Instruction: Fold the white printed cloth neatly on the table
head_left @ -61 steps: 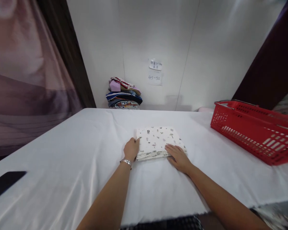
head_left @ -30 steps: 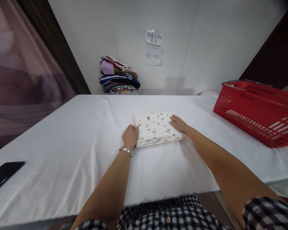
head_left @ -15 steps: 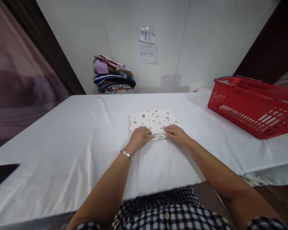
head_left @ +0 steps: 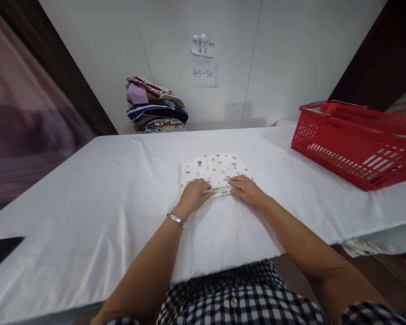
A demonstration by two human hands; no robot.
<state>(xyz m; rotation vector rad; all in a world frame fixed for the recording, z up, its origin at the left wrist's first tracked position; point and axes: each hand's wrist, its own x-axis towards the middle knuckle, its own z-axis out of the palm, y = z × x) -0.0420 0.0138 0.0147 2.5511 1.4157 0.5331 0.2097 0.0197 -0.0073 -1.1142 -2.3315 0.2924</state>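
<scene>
A folded white cloth (head_left: 216, 167) with small plant and figure prints lies on the white-covered table (head_left: 88, 189). Its layered near edge faces me. My left hand (head_left: 195, 193) grips the left part of that edge, thumb against the layers and fingers on top. On the right part of the same edge, my right hand (head_left: 246, 189) holds the layers in a similar pinch. A silver bracelet (head_left: 177, 220) circles my left wrist. The undersides of the cloth and the fingertips are partly hidden.
A stack of folded fabrics (head_left: 155, 106) stands at the back left against the wall. The red plastic basket (head_left: 345, 144) sits at the right. A dark phone-like object (head_left: 2, 253) lies at the left edge. Paper signs (head_left: 205, 73) hang on the wall.
The view has shifted slightly, so everything sits a little further left in it. Both hands keep the same grip on the cloth's near edge.
</scene>
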